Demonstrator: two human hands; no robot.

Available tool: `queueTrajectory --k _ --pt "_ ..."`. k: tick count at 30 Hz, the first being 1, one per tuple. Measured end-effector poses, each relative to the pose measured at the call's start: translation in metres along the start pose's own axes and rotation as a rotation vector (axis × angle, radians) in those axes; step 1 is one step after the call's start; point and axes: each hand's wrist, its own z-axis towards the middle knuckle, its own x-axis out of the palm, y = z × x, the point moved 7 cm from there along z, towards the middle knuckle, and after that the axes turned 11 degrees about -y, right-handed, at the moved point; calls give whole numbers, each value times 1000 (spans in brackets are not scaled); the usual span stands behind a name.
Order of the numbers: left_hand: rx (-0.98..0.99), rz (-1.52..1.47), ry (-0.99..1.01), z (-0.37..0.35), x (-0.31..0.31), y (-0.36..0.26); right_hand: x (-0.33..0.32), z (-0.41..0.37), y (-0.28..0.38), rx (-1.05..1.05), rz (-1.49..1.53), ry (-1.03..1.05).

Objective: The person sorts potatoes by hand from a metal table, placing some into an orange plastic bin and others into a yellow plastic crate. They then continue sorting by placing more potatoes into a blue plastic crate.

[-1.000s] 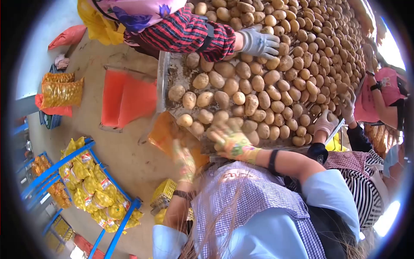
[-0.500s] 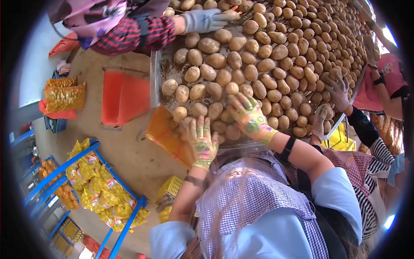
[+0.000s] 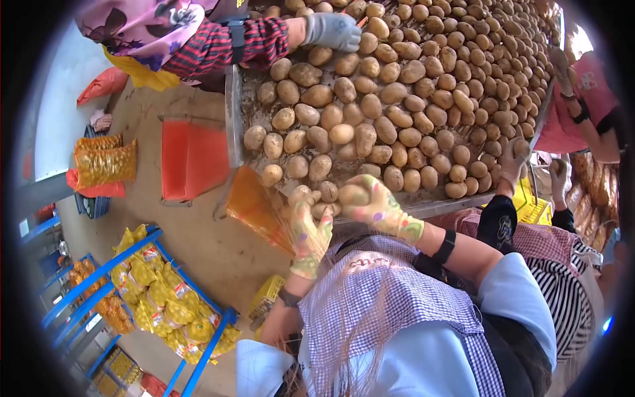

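Potatoes (image 3: 410, 99) cover a metal table (image 3: 234, 119) in front of me. My left hand (image 3: 309, 235), in a patterned glove, is at the table's near edge beside an orange mesh bag (image 3: 259, 208), its fingers curled against a few potatoes. My right hand (image 3: 380, 208), gloved alike, has its fingers wrapped round a potato (image 3: 354, 194) just right of my left hand. More small potatoes lie between the two hands. Whether my left hand grips one of them is hard to see.
A co-worker's grey-gloved hand (image 3: 334, 32) reaches over the table's far left. Other workers' gloved hands (image 3: 514, 159) are at the right. A red bin (image 3: 192, 159) stands left of the table. A blue cart (image 3: 228, 317) holds yellow mesh bags (image 3: 155, 284).
My right hand has drawn back toward the near edge and closed round a potato. My left hand has curled its fingers. The co-worker's grey glove has moved slightly down.
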Motion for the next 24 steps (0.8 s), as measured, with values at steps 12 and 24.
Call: queueTrajectory --k 12,24 --pt "287 504 252 27 35 4 -16 -7 -33 365 654 179" --pt "348 -129 370 14 40 -98 -46 -59 -17 86 1037 325"
